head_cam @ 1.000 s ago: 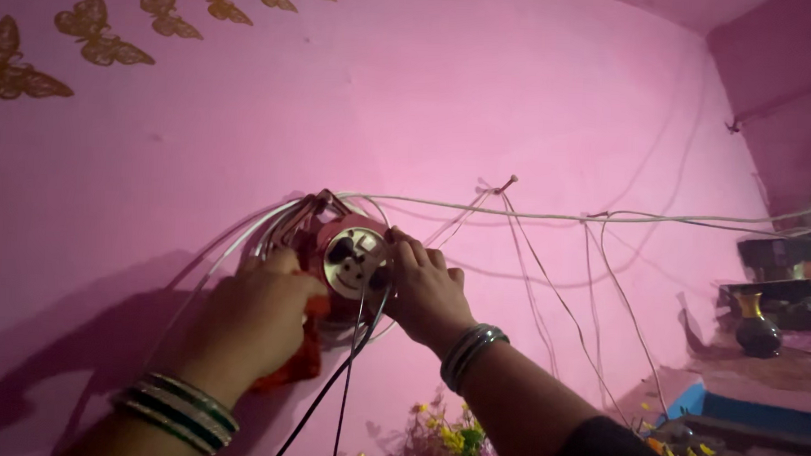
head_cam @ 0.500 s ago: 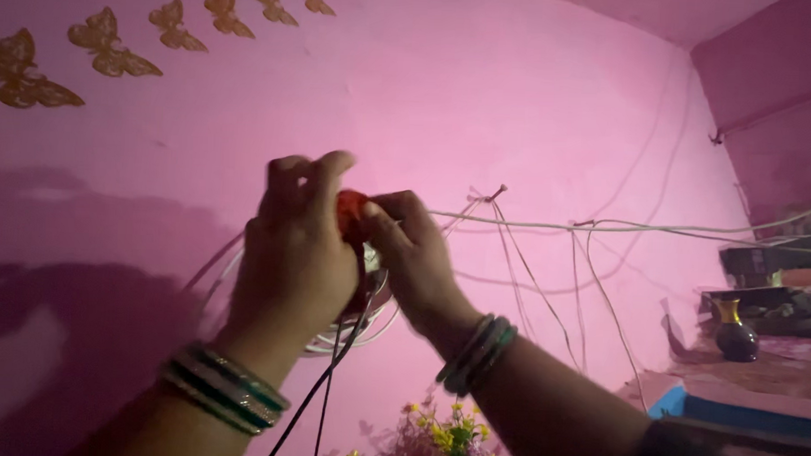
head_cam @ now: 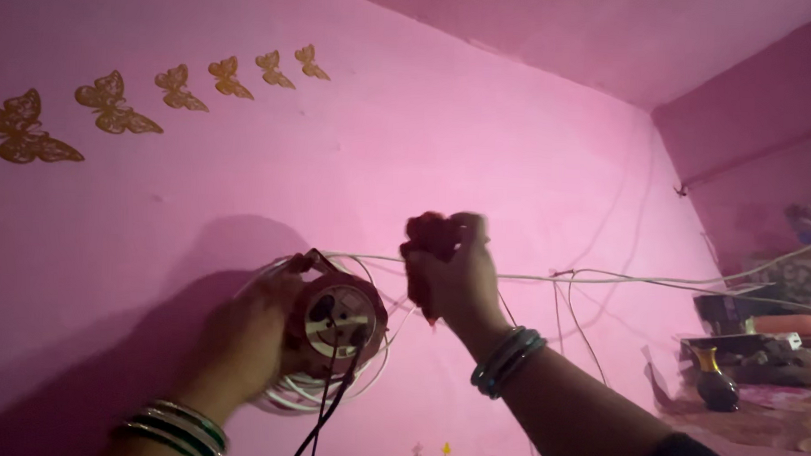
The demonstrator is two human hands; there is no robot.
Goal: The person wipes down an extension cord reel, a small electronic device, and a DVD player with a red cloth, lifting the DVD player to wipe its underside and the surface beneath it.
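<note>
A: Where's the round red socket box?
B: Lower centre, against the pink wall; the left hand cups its side.
A: And the right hand?
B: Centre frame, fingers bunched around a red cloth.

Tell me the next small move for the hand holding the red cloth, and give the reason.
Probably bring the right hand with the red cloth back down to the round socket box and wipe its face. The cloth is bunched in that hand, lifted clear of the box, while the left hand steadies the box against the wall, its face uncovered.
</note>
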